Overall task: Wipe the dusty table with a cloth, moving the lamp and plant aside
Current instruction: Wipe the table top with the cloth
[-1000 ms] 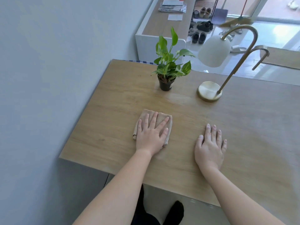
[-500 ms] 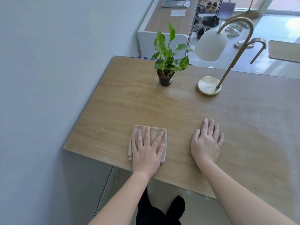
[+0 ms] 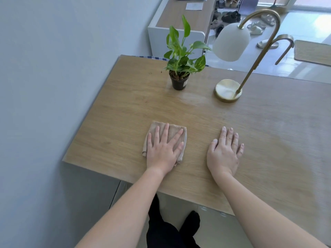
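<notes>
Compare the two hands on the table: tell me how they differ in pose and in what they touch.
The left hand lies on the folded beige cloth, pressing it to the table; the right hand rests on bare wood with nothing under it. The left hand's fingers are spread wide, while the right hand's are closer together. The left hand lies nearer the wall than the right. Both are flat, palm down, fingers pointing toward the plant and lamp.

Home: shoes (image 3: 231,15) near entrance

Beige cloth (image 3: 171,130), brass lamp (image 3: 227,90)
</notes>
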The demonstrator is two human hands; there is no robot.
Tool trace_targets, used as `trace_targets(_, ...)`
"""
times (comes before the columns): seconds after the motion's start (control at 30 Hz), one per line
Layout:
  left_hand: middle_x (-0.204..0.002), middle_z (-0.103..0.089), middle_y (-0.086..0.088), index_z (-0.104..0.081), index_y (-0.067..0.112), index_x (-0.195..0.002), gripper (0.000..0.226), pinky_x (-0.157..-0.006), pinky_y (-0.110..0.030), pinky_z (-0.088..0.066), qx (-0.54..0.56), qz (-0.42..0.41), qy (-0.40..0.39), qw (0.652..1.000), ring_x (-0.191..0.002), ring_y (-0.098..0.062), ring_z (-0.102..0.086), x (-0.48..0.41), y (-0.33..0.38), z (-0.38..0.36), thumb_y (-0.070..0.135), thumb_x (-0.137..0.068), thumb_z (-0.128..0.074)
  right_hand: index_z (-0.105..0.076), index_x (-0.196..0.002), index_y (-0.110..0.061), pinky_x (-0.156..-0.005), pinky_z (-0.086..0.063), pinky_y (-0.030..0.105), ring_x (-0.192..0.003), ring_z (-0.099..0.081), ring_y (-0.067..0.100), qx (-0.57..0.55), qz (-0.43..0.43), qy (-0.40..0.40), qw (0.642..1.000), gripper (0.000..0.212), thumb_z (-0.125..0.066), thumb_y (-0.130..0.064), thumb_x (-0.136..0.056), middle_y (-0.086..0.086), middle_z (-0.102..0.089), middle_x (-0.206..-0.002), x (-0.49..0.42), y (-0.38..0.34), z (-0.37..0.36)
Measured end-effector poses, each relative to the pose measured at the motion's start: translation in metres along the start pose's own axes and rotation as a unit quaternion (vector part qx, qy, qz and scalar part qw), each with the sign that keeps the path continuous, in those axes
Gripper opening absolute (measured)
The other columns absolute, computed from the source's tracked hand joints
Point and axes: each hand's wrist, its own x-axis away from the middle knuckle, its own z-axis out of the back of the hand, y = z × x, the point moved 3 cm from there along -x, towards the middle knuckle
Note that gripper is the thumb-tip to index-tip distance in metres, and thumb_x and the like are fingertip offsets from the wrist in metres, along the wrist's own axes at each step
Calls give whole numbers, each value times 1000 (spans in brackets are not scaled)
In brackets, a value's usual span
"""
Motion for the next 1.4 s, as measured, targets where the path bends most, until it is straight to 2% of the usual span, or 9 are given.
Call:
trace_targets(0.17,-180,8,8,3,63,-162,58,-132,-55,9,9,29,-11,999,-166,-28,11,-54,-7,14,73,-106,-9,-7,-170,-30,-132,7,45,-164,4,15,4,4,0,1000,62,-18,-40,-110,-7,-2,-178,-1,1,-1)
trace_targets(0.27,-180,8,8,3,62,-163,58,-132,-55,9,-1,36,-12,999,-166,-28,10,-56,-7,10,72,-107,-10,-8,-170,-30,-132,7,45,-164,4,15,9,3,0,1000,62,-17,-41,-110,-7,-2,-178,0,3,-2)
trace_targets(0.43,-181,4,6,-1,60,-164,58,-132,-57,6,10,19,6,1000,-166,-29,9,-7,-9,1,69,-108,-12,-8,-170,-30,-132,8,44,-164,4,14,6,8,-1,1000,62,-18,-41,-110,-8,-2,-178,3,4,0)
trace_targets(0.63,-179,13,10,7,63,-162,56,-132,-55,7,12,12,-5,1000,-164,-23,21,84,-36,-5,71,-109,-12,-12,-170,-29,-132,5,45,-164,1,16,2,16,-13,1000,62,-19,-41,-110,-6,-4,-178,5,6,4)
trace_targets(0.77,-177,16,14,13,66,-158,55,-133,-52,7,-3,5,-14,1000,-163,-19,24,91,-80,9,74,-107,-6,-12,-170,-29,-132,4,47,-164,0,19,9,17,-19,1000,62,-20,-41,-110,-4,-5,-178,9,1,3)
trace_targets(0.9,-177,15,15,12,68,-158,55,-133,-50,8,-14,22,-7,1000,-164,-20,19,72,-139,28,76,-107,-6,-5,-170,-33,-132,6,48,-164,2,18,16,28,-28,999,62,-21,-42,-111,-4,-1,-178,27,-8,2)
trace_targets(1.13,-179,4,14,3,67,-160,55,-134,-52,1,-10,70,15,997,-167,-24,3,38,-243,48,74,-106,-6,-6,-169,-39,-131,8,45,-164,3,14,27,32,-18,999,60,-21,-44,-112,-10,-1,-177,60,-30,-22)
trace_targets(1.23,-180,0,11,1,66,-161,58,-134,-52,0,-11,77,21,997,-167,-27,0,39,-253,45,74,-104,-4,-9,-169,-39,-132,6,46,-164,1,14,29,30,-5,999,59,-23,-45,-112,-11,-4,-177,61,-29,-24)
trace_targets(1.4,-181,0,0,1,60,-164,60,-133,-58,-3,-13,89,22,996,-166,-36,-2,65,-217,35,72,-106,-2,-14,-169,-37,-132,4,46,-164,-5,17,36,26,13,999,62,-19,-47,-108,-9,-11,-177,63,-31,-25)
